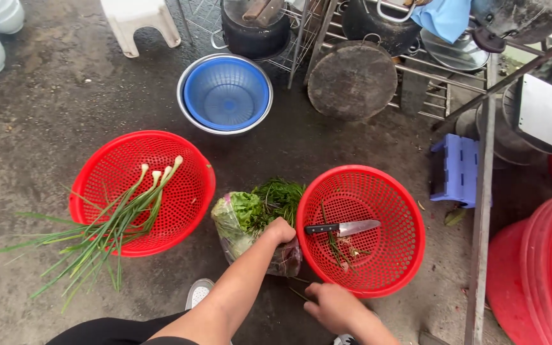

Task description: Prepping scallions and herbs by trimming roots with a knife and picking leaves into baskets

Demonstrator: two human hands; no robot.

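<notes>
Left hand (pixel 280 230) clutches greens bag (pixel 250 220) (upright, leaves upward); right hand (pixel 332 306) loosely open, empty.

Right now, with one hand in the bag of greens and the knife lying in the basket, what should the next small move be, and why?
Probably lift a bunch of herbs out of the plastic bag. The left hand is already closed at the bag's mouth, while the right hand rests low by the red basket, empty, and the knife lies untouched inside.

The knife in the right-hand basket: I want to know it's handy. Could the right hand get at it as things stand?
Probably yes. The knife lies uncovered in the open basket, handle toward the bag, and the right hand sits empty just outside the near rim, with nothing between.
</notes>
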